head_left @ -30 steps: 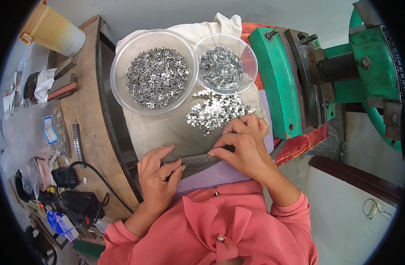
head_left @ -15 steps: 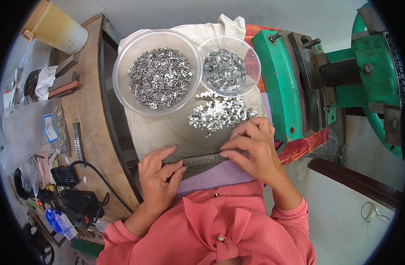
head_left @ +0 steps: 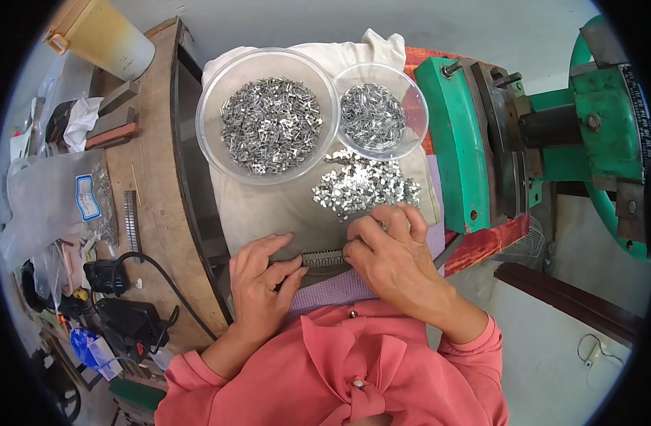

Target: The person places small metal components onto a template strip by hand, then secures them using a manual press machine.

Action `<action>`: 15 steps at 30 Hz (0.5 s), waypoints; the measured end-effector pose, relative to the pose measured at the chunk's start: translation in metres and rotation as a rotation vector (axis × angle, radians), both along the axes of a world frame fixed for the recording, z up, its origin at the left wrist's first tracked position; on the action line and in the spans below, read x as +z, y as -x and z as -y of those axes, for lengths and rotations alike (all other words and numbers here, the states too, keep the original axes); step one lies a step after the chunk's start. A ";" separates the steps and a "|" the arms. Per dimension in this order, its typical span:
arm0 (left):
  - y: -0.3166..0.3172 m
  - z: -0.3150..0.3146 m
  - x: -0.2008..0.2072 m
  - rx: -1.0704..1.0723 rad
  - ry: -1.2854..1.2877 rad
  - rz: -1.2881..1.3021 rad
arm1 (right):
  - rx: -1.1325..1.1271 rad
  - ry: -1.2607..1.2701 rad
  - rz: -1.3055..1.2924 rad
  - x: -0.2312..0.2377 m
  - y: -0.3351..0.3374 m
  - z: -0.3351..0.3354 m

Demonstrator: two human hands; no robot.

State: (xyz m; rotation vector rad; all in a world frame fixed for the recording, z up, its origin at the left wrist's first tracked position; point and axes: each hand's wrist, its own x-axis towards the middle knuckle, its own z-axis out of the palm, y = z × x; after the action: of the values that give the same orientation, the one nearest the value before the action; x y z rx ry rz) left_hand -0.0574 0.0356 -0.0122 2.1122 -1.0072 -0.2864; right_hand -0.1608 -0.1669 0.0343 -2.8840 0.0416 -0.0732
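Observation:
In front of me on the cloth lies a narrow metal strip (head_left: 323,258) lined with a close row of small metal parts. Thumb and forefinger of my left hand (head_left: 260,287) close on its left end, the other fingers stretched out. My right hand (head_left: 391,250) bends over the strip's right end and covers it. Its fingertips are drawn together; whatever they hold is hidden. Just beyond that hand spreads a loose heap of small shiny metal pieces (head_left: 368,186).
Behind the heap stand a large clear tub (head_left: 206,135) and a smaller clear bowl (head_left: 419,121), both holding small metal parts. A green machine press (head_left: 453,142) rises at the right. On the left, a wooden bench (head_left: 158,177) carries a similar strip (head_left: 131,226), bags and a black cable.
My right hand has shifted left and turned further over the strip, hiding more of its right end. The left hand keeps its place at the other end. The whole view has shifted slightly.

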 end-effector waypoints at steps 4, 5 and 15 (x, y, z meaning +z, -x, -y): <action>0.000 0.000 0.000 -0.002 0.005 0.005 | 0.046 -0.057 -0.029 -0.002 -0.006 0.005; 0.000 0.000 0.000 -0.002 0.005 0.004 | 0.060 -0.105 -0.035 -0.003 -0.008 0.007; -0.001 0.000 0.001 -0.002 0.000 -0.001 | 0.034 -0.287 -0.047 -0.007 -0.007 0.016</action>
State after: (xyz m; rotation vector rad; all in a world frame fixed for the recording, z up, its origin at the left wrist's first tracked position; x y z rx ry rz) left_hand -0.0564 0.0354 -0.0117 2.1116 -1.0084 -0.2882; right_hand -0.1533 -0.1833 0.0270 -2.5982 0.0100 0.0071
